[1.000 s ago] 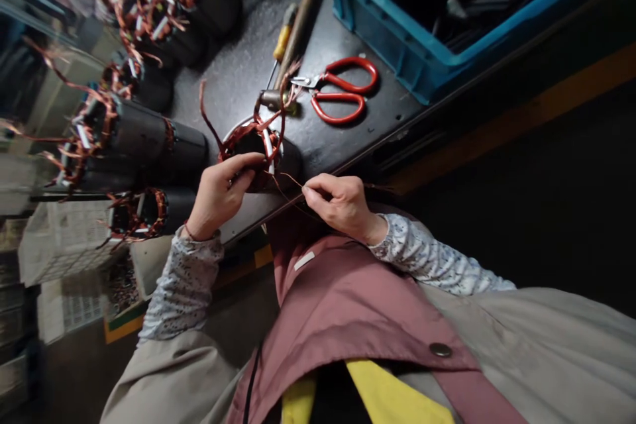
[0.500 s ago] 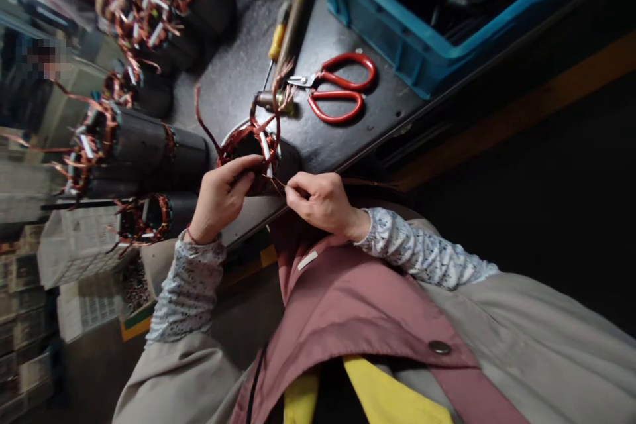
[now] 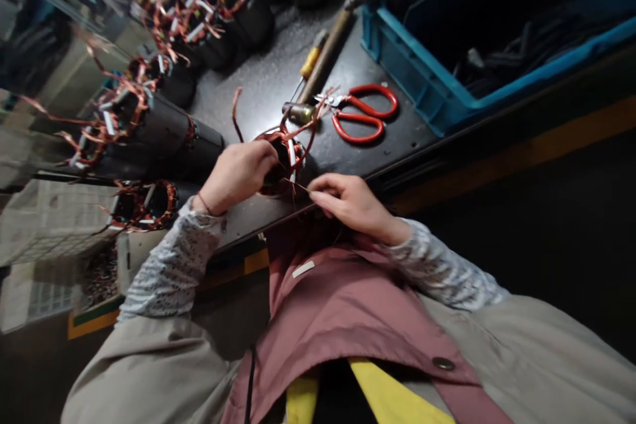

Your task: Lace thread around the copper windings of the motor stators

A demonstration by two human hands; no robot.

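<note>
A motor stator (image 3: 299,148) with copper windings and white sleeving lies near the table edge, its open end toward me. My left hand (image 3: 239,170) is at the left of that open end, fingers curled together; whatever the fingertips hold is hidden. To the right, my right hand (image 3: 352,204) pinches a thin copper wire (image 3: 301,187) that runs to the lower part of the windings. Longer reddish leads (image 3: 313,136) stick up from the stator. Just behind it are red-handled scissors (image 3: 365,114) and a dark cylindrical piece (image 3: 301,112).
Several more stators (image 3: 169,132) stand and lie on the left and back of the dark table (image 3: 218,103). A yellow-handled screwdriver (image 3: 311,61) lies beside a long rod (image 3: 328,53). At back right is a blue crate (image 3: 412,76) with dark parts. White baskets (image 3: 50,232) stand lower left.
The view has shifted, so the table things appear further right. My left hand has turned, its fingers more curled at the stator's opening. My right hand has drawn slightly away, still pinching the wire.
</note>
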